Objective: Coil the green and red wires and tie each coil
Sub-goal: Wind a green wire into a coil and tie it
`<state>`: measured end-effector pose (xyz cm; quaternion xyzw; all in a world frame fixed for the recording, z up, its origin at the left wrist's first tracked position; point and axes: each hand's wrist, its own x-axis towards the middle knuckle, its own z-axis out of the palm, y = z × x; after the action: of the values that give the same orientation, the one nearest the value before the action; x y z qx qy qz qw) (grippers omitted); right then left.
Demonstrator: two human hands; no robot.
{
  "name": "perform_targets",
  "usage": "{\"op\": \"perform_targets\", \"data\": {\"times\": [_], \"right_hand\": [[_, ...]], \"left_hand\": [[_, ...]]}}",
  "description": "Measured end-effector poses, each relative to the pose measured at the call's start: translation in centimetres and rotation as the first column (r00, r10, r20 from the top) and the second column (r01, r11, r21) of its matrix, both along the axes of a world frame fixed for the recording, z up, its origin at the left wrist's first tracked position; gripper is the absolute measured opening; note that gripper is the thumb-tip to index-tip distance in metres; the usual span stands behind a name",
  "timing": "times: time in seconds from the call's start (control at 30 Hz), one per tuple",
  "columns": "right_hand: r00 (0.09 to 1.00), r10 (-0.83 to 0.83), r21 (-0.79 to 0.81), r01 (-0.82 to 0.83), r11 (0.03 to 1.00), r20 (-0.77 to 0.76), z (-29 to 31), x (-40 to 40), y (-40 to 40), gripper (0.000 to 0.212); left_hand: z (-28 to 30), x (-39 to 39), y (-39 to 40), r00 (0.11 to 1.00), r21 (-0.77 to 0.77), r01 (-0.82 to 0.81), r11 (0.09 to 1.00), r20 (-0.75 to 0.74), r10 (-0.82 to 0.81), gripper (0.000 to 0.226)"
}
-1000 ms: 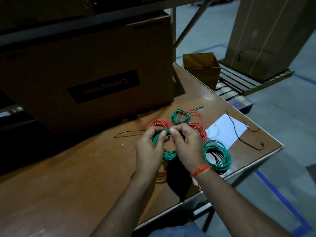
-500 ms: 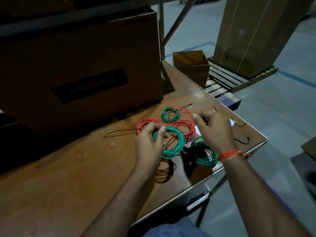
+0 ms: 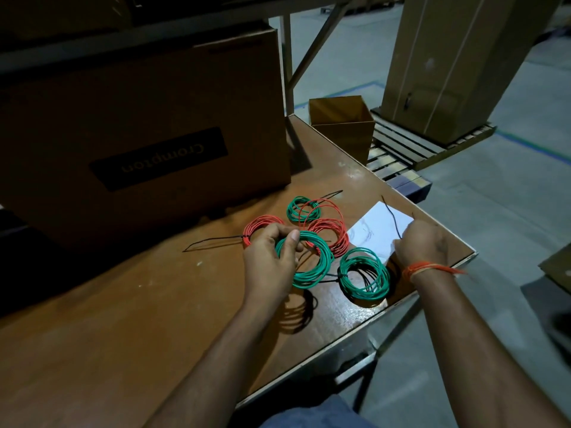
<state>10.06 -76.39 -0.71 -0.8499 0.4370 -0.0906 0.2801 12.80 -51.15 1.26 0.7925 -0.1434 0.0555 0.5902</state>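
Observation:
My left hand (image 3: 272, 257) pinches a green wire coil (image 3: 312, 267) and holds it just above the brown table (image 3: 154, 304). My right hand (image 3: 420, 245) pinches a thin black tie (image 3: 391, 216) over a white paper sheet (image 3: 375, 233) near the table's right corner. Another green coil (image 3: 364, 273) with a black tie lies between my hands. Behind them lie a red coil (image 3: 261, 225) tied with a long black tie, a red coil (image 3: 332, 233) and a small green coil (image 3: 301, 210).
A large brown carton (image 3: 139, 128) stands at the back of the table. A small open box (image 3: 343, 125) sits past the far corner, beside a wooden pallet (image 3: 432, 146) with a tall carton. The table edge (image 3: 355, 341) runs close to my right arm.
My right hand let go of the green coil and moved right to the paper, where it picked up a black tie. My left hand keeps the coil.

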Motion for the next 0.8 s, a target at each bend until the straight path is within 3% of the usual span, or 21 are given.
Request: {"op": "perform_targets", "data": {"times": [0.1, 0.2, 0.33, 0.43, 0.47, 0.53, 0.8], "right_hand": [[0.995, -0.076, 0.237, 0.059, 0.970, 0.063, -0.7, -0.5, 0.0, 0.026], [0.995, -0.046, 0.284, 0.019, 0.959, 0.089, -0.4, -1.2, 0.1, 0.024], [0.888, 0.038, 0.235, -0.163, 0.958, 0.459, 3.5, -1.2, 1.5, 0.031], [0.718, -0.088, 0.521, -0.410, 0.749, 0.691, 7.2, -1.7, 2.7, 0.027], [0.694, -0.109, 0.573, -0.483, 0.662, 0.712, 8.3, -1.8, 2.9, 0.026], [0.691, -0.075, 0.594, -0.555, 0.583, 0.719, 9.9, -2.5, 3.8, 0.024], [0.693, 0.285, 0.512, -0.696, 0.503, 0.662, 10.8, -3.7, 8.4, 0.010]], "left_hand": [[0.2, -0.2, 0.2, 1.000, 0.013, -0.014, 1.000, 0.011, 0.014, 0.013], [0.0, -0.3, 0.4, 1.000, -0.001, -0.027, 1.000, -0.014, 0.027, 0.014], [-0.2, -0.1, 0.9, 0.996, 0.015, -0.078, 0.997, -0.029, 0.079, 0.010], [-0.4, 0.1, 1.2, 0.993, 0.031, -0.108, 0.994, -0.034, 0.109, 0.011], [-0.5, 0.1, 1.3, 0.993, 0.038, -0.114, 0.993, -0.039, 0.115, 0.011], [-0.5, 0.2, 1.3, 0.991, 0.040, -0.122, 0.992, -0.045, 0.124, 0.012], [0.1, 0.6, 1.8, 0.981, 0.057, -0.189, 0.980, -0.037, 0.192, 0.012]]}}
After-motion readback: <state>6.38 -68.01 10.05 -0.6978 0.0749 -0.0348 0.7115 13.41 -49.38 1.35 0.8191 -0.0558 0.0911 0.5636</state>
